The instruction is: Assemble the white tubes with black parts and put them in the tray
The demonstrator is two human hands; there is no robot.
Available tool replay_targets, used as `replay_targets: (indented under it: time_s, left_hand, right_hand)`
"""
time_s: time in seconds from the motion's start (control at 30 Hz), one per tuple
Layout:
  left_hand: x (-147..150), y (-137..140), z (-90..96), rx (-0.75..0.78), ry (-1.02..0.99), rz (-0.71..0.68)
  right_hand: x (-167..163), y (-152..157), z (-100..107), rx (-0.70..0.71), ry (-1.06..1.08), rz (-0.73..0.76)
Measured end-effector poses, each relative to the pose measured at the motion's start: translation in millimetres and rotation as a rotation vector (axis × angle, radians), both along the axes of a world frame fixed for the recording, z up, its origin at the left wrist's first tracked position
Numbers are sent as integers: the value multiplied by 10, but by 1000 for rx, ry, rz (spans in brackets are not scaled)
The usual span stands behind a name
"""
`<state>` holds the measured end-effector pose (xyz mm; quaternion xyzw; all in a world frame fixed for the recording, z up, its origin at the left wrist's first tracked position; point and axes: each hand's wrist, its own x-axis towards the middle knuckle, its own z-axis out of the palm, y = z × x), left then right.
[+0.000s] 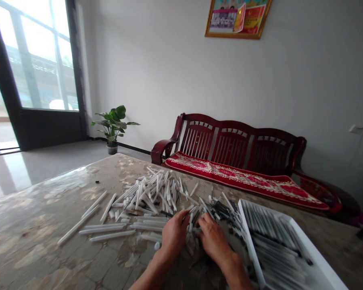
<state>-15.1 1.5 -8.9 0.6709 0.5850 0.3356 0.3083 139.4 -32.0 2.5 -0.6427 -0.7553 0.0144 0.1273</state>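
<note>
My left hand (176, 228) is closed, thumb and finger pinching a thin pen part (192, 210) whose tip points up and right. Close beside it, my right hand (213, 235) has its fingers curled down over small pen pieces; what they grip, if anything, is hidden. Beyond my hands lies a heap of white pen barrels (157, 189). More white barrels (109, 231) lie in loose rows left of my left hand. Dark pen parts (225, 212) are piled past my right hand. A white box (250, 245) at the right holds many assembled-looking pens (269, 229) with dark ends.
The pieces lie on a table with a patterned cover (45, 225), where a small black piece (97, 182) sits at the far left. Behind it stands a dark red wooden bench (230, 141) with a red floral cushion (224, 173). A potted plant (112, 123) stands near the glass door (45, 76).
</note>
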Motion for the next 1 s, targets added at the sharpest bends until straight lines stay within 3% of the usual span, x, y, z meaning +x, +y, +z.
replay_targets:
  time_s: [0.23, 0.43, 0.53, 0.7, 0.77, 1.0]
  left_hand:
    - [5, -4, -12, 17, 111, -17]
    - [-6, 7, -21, 37, 105, -38]
    - [-8, 10, -21, 51, 105, -34]
    - [0, -6, -21, 83, 103, -59]
    - [6, -17, -22, 100, 100, -70]
    - [28, -33, -60, 142, 64, -106]
  right_hand:
    - [1, 10, -2, -61, -29, -4]
    - [69, 68, -30, -48, 128, -43]
    - [120, 140, -63, 43, 410, -112]
    - [102, 212, -81, 158, 1205, -258]
    - [66, 210, -70, 173, 1415, -273]
    - [-29, 187, -33, 228, 1609, -279]
